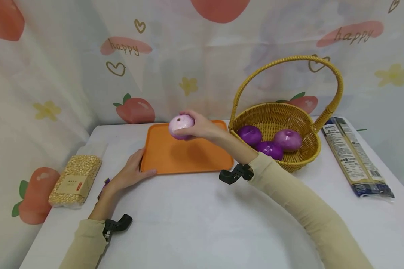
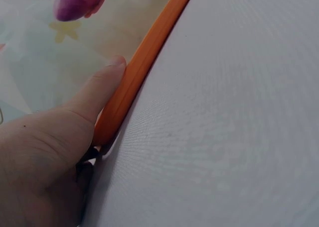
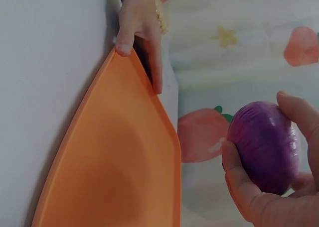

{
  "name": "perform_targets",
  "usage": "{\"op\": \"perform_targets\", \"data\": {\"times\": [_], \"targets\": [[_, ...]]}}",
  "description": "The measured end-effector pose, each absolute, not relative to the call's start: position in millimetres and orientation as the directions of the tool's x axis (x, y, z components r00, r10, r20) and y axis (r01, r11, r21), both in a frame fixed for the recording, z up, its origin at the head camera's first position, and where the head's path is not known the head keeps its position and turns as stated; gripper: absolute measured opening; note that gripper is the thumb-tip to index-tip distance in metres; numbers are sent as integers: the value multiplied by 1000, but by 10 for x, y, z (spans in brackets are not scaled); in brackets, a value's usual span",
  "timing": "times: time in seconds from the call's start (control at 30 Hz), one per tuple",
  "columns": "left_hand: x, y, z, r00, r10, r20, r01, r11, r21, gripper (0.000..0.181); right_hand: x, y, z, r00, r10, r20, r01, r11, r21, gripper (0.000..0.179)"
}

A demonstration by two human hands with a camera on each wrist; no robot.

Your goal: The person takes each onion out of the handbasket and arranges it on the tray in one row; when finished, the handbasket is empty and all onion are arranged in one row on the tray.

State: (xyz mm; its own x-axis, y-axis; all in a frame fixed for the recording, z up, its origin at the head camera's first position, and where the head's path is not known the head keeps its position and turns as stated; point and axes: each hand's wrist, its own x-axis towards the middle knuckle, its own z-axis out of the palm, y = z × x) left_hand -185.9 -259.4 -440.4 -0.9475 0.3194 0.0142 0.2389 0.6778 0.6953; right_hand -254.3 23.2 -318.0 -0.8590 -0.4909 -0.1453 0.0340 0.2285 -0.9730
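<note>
A shiny purple onion (image 1: 181, 127) is held above the orange tray (image 1: 188, 155) by my right hand (image 1: 198, 126), its fingers and thumb around the sides. The right wrist view shows the same onion (image 3: 265, 147) between thumb and fingers, clear of the tray. My left hand (image 1: 130, 172) holds the tray's front left corner, the thumb along the front rim and the fingers against the left side. In the left wrist view the thumb touches the tray's rim (image 2: 130, 87). Three more onions lie in the wicker basket (image 1: 309, 147), right of the tray, including a paler one (image 1: 287, 140).
A clear bag of yellow kernels (image 1: 75, 179) lies left of my left hand, with a small purple wrapper (image 1: 104, 185) partly hidden behind that wrist. At the far right lies a long printed packet (image 1: 357, 157). The basket's tall handle (image 1: 293, 58) arches upward. A patterned curtain hangs behind the table.
</note>
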Motion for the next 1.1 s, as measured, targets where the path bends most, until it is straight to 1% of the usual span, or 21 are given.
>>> {"op": "perform_targets", "data": {"times": [0.2, 0.4, 0.5, 0.63, 0.8, 0.97, 1.1], "targets": [[-1856, -2588, -4394, -950, 311, 1, 224, 682, 697, 101, -2626, 151, -3216, -859, -486, -163, 51, 236, -970, 83], [-1856, -2595, -4410, -947, 321, 19, 241, 671, 701, 101, -2762, 76, -3305, -866, -472, -165, 59, 230, -971, 85], [-1857, -2603, -4417, -947, 321, 19, 242, 672, 700, 102, -2813, 36, -3336, -870, -466, -164, 49, 249, -967, 85], [-1859, -2610, -4414, -948, 319, 17, 240, 676, 697, 103, -2864, -19, -3372, -877, -456, -154, 23, 280, -960, 81], [-1873, -2626, -4405, -946, 323, 28, 252, 677, 691, 102, -2958, -136, -3421, -882, -450, -140, -7, 309, -951, 82], [-1871, -2622, -4408, -944, 328, 37, 261, 675, 690, 101, -3066, -263, -3458, -879, -461, -124, -93, 418, -904, 83], [-1866, -2613, -4410, -944, 329, 33, 259, 674, 692, 101, -3128, -346, -3476, -879, -463, -111, -119, 440, -890, 83]]}}
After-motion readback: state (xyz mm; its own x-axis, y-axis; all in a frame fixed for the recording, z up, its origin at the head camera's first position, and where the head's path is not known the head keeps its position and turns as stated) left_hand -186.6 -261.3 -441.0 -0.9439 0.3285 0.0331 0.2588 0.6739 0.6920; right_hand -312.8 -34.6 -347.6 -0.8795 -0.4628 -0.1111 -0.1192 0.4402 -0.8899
